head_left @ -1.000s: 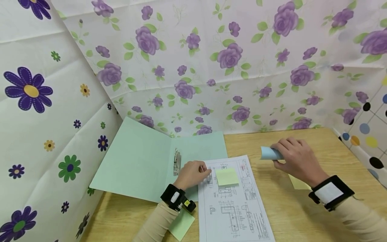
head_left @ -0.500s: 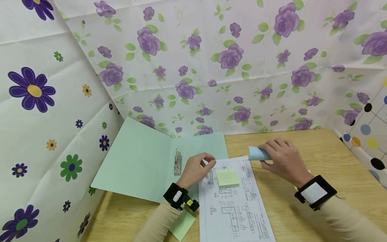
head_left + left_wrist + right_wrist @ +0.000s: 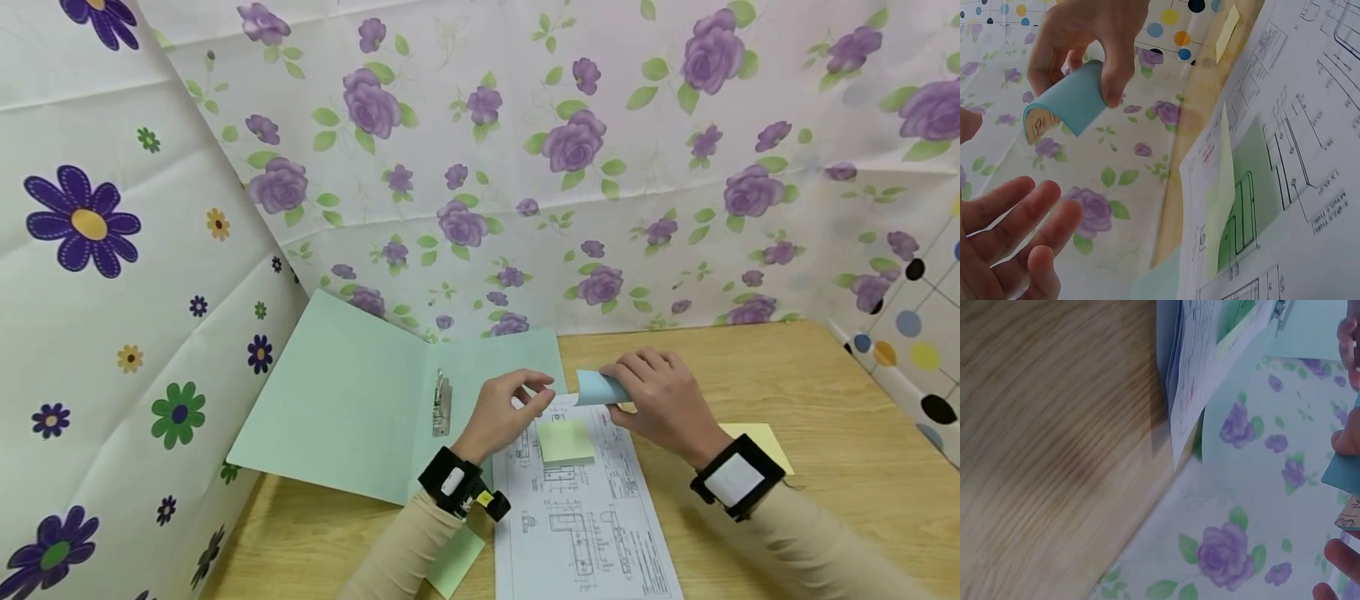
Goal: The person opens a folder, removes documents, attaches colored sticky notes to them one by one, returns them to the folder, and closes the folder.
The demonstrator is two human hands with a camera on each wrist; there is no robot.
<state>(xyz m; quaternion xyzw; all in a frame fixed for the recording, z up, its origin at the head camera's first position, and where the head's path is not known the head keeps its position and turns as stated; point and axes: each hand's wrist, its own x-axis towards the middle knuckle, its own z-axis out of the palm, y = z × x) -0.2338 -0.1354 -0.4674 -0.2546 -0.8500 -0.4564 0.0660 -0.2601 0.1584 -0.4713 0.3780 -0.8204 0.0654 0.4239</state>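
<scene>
My right hand (image 3: 663,408) pinches a blue sticky note (image 3: 597,388) between thumb and fingers, bending it into an arch. Handwriting shows on the note's inner face in the left wrist view, where the note (image 3: 1075,103) is apart from the left hand's fingers. My left hand (image 3: 504,414) is just left of the note, its fingers (image 3: 1029,200) spread and holding nothing. Below both hands lies a stack of printed technical drawings (image 3: 585,521). A pale green sticky note (image 3: 564,442) sits on the top sheet, with one edge lifted in the left wrist view.
An open mint-green folder (image 3: 345,400) with a metal clip (image 3: 442,408) stands behind and left of the drawings. A yellow sticky note (image 3: 763,446) is on the wooden table (image 3: 847,500), partly behind the right wrist. Another pale green note (image 3: 457,557) lies beside the left forearm. Flower-patterned sheets (image 3: 480,275) enclose the table.
My right hand has carried the blue sticky note leftward, from over the bare table to above the drawings' top edge. My left hand has moved right and slightly up toward it.
</scene>
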